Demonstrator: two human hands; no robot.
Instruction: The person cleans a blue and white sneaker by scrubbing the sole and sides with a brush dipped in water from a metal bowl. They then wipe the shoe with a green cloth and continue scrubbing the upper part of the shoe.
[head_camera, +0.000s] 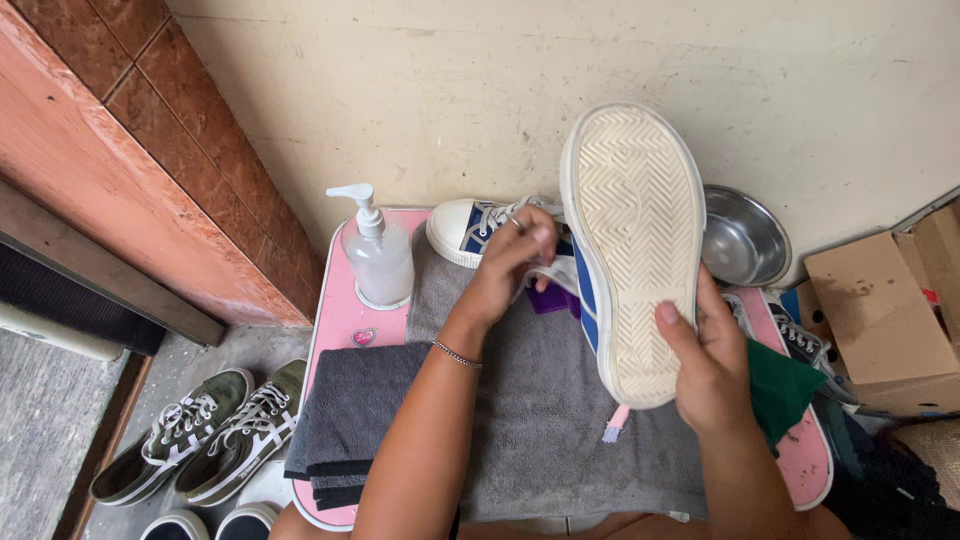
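My right hand (708, 365) grips the heel end of a blue sneaker with a white sole (635, 240), held up with the sole facing me. My left hand (508, 265) reaches to the shoe's side and pinches a purple cloth (552, 298) against it. A second blue sneaker (472, 228) lies behind on the pink table (345, 315). A grey towel (560, 420) covers the table under both hands. A small pink brush (614, 424) lies on the towel below the shoe.
A clear pump bottle (378, 255) stands at the table's back left. A folded dark grey cloth (345, 425) lies at front left, a green cloth (782, 385) at right. A metal bowl (742, 240), a cardboard box (880, 320) and green sneakers (200, 435) on the floor surround it.
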